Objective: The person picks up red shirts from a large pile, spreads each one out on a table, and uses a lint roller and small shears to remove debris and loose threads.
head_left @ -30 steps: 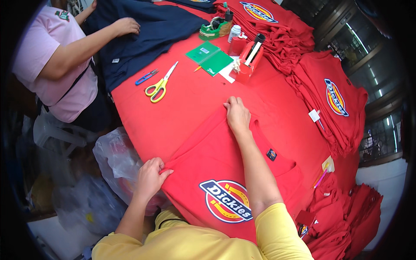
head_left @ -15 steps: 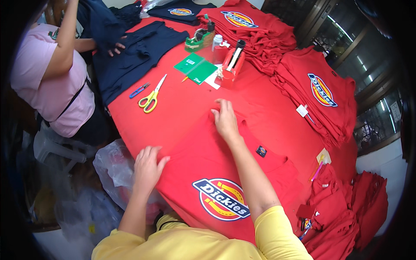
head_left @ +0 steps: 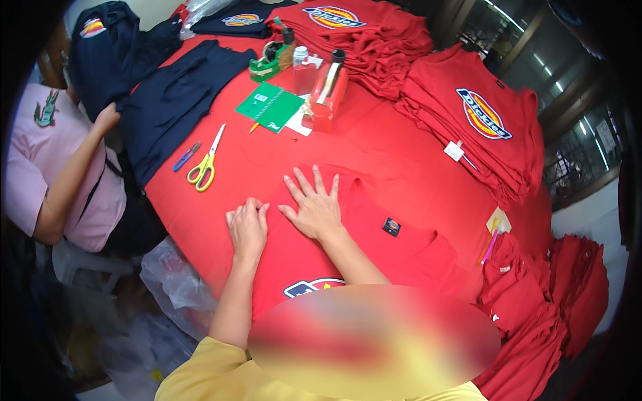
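Note:
A red T-shirt (head_left: 414, 260) lies spread on the red-covered table in front of me, with a dark neck label and a printed badge, partly hidden by my arm and a blurred patch. My right hand (head_left: 314, 208) rests flat on its upper part, open, fingers spread. At the shirt's left edge my left hand (head_left: 247, 230) is closed, fingers curled down on the fabric; the fingertips are hidden. Beyond my left hand lie yellow-handled scissors (head_left: 202, 172) and small blue thread snips (head_left: 186, 157).
Farther back are a green notebook (head_left: 269, 107), a red tape dispenser (head_left: 326, 100) and a green one (head_left: 265, 65). Red shirts (head_left: 468, 120) are stacked at the right. A co-worker in pink (head_left: 87, 180) handles a navy shirt (head_left: 110, 60) at the left. A plastic bag (head_left: 177, 284) hangs beside the table.
My right hand has moved down and left and now lies flat. My left hand has moved right and up, its fingers curling closed. The co-worker has shifted the navy shirt.

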Tool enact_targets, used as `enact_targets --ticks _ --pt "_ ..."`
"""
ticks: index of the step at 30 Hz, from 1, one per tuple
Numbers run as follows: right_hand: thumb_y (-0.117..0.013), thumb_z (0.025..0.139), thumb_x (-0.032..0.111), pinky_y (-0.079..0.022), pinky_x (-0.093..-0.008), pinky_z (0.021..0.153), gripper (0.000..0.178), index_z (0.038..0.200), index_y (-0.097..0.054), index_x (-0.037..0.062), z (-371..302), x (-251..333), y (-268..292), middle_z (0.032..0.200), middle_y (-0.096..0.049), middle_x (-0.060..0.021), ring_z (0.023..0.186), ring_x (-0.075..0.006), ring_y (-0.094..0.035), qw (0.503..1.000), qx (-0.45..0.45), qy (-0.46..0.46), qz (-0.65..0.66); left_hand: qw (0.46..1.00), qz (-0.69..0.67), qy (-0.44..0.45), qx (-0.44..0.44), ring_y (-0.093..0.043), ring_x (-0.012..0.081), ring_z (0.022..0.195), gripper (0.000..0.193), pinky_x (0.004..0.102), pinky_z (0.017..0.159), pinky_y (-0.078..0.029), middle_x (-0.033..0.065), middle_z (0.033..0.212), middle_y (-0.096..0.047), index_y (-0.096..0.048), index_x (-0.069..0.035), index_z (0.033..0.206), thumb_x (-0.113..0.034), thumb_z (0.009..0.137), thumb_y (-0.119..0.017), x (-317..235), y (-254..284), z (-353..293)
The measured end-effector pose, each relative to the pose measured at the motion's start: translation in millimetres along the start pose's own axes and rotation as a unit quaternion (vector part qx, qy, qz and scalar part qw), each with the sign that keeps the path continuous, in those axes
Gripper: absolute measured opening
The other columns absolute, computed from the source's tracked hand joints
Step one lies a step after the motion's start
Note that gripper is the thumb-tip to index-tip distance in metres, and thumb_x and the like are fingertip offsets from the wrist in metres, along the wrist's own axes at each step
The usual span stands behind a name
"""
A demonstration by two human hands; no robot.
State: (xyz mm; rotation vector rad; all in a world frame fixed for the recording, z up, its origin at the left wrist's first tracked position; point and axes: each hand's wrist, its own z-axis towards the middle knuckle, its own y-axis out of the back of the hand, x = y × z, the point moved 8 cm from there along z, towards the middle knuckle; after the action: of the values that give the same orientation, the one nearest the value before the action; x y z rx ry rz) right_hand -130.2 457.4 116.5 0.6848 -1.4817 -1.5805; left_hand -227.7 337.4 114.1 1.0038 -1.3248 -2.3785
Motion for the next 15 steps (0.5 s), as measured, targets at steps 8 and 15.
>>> enact_targets --ticks 8,15 --pt "-0.057 0.089 0.04 -0.005 -0.0625 0.115 0.072 0.149 -0.032 0.0087 -47.1 -27.1 57.1 0.156 -0.027 -0.0151 0.147 -0.0372 -0.015 0.981 -0.157 -0.038 0.108 0.974 0.036 -0.209 0.083 -0.042 0.0299 0.13 0.04 0.0476 0.106 -0.033 0.0132 0.137 -0.049 -0.056 -0.006 0.128 -0.009 0.088 -0.057 -66.6 -19.2 20.1" --pt "-0.045 0.098 0.046 -0.009 -0.0594 0.116 0.07 0.15 -0.027 0.0031 -305.6 -199.1 72.7 0.156 -0.023 -0.0208 0.147 -0.0365 -0.015 0.856 -0.097 -0.495 -0.11 0.96 0.137 -0.188 0.157 -0.016 0.0265 0.148 0.071 0.0508 0.119 -0.009 0.0152 0.159 -0.02 -0.028 -0.004 0.15 -0.048 0.097 -0.045 -97.1 -73.7 37.6"
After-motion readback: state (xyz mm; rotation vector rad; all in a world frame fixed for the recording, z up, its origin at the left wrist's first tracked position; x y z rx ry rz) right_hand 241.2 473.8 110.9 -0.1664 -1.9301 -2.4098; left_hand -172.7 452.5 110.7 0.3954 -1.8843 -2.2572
